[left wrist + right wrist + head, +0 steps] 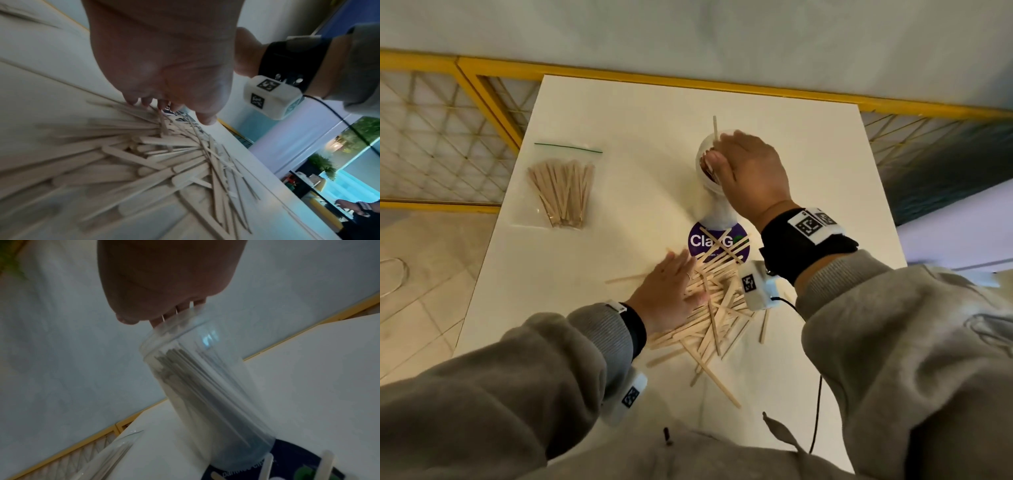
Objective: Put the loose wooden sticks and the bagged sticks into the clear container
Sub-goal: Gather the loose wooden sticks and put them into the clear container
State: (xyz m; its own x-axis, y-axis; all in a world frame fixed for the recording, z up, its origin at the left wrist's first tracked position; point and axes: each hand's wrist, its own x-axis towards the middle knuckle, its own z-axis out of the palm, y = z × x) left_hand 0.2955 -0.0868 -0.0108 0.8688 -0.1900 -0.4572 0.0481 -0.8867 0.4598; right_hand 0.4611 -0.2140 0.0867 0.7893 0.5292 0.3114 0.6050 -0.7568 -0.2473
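Closest to you, your grey sleeves [527,387] frame the bottom of the view, and just past them your left hand [667,296] lies flat with straight fingers on the near-left edge of a heap of loose wooden sticks [717,308], holding nothing; it looks placed there to pin or rake the pile together for the next handful. The sticks are thin, pale, flat slats with rounded ends, crossing each other in a loose tangle on the white table [640,113], and a few overlap a round purple sticker [717,241] just beyond your left fingertips. Farther out, your right hand [751,171] hovers over the mouth of the clear container [707,164], fingers curled downward around sticks it is feeding in; one stick [715,127] pokes up above the knuckles. The wrist view shows the tall clear cylinder upright directly under that hand, already holding a bundle of sticks standing on end. Well to the left of both hands, the bagged sticks [563,193] lie untouched in a clear zip bag.
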